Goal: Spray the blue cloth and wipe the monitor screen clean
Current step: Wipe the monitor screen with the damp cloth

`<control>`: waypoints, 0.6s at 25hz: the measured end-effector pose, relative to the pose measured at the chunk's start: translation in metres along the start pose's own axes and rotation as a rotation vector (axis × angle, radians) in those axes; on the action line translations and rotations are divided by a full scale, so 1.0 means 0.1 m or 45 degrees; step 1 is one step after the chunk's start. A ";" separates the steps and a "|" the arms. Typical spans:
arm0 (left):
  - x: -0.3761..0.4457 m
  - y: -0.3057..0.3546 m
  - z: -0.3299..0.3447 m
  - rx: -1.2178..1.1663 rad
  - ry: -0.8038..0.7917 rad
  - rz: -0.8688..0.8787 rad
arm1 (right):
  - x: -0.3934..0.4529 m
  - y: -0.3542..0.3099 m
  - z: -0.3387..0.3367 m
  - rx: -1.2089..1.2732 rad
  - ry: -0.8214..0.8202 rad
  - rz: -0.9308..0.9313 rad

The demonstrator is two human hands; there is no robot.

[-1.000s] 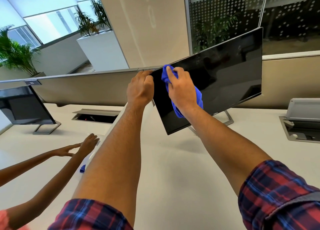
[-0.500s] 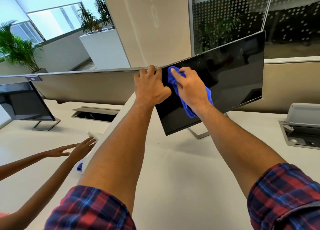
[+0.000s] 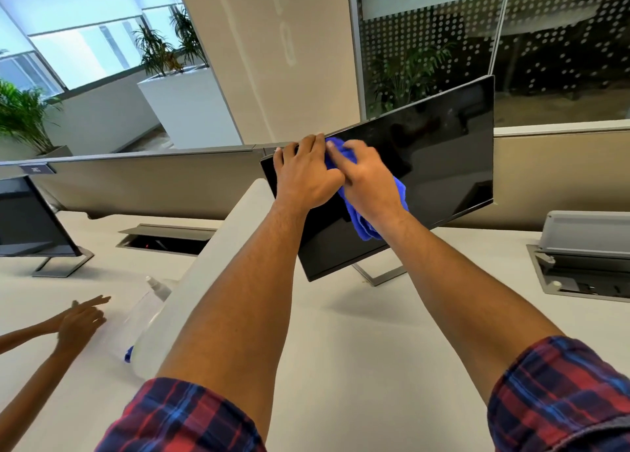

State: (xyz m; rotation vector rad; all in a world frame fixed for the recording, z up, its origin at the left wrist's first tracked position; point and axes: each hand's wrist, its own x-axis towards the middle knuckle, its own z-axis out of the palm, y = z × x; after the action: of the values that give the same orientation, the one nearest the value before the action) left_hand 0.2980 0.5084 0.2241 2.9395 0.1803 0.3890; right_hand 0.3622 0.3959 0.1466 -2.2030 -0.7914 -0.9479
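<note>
The right hand [image 3: 370,182] presses the blue cloth [image 3: 371,213] flat against the upper left part of the dark monitor [image 3: 439,165] screen, fingers closed over it. The left hand [image 3: 305,175] lies just beside it, fingers hooked over the monitor's top edge. A clear spray bottle [image 3: 146,318] with little visible liquid lies on the white desk [image 3: 358,366], near another person's hands [image 3: 80,322].

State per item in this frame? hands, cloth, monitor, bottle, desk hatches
Left hand: gripping monitor's top-left edge.
Right hand: pressing cloth on screen.
Cloth: bunched, against screen.
Monitor: off, tilted.
Spray bottle: lying on desk.
Left hatch: open.
Right hatch: lid raised.
</note>
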 end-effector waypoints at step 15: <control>0.00 -0.02 0.01 0.113 0.006 0.064 | 0.12 0.49 -0.13 -0.090 0.009 0.407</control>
State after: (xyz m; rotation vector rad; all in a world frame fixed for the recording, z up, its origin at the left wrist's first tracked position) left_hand 0.2977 0.5099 0.2228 3.0354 0.1283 0.4055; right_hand 0.3979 0.3586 0.1490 -2.2965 -0.3892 -0.8325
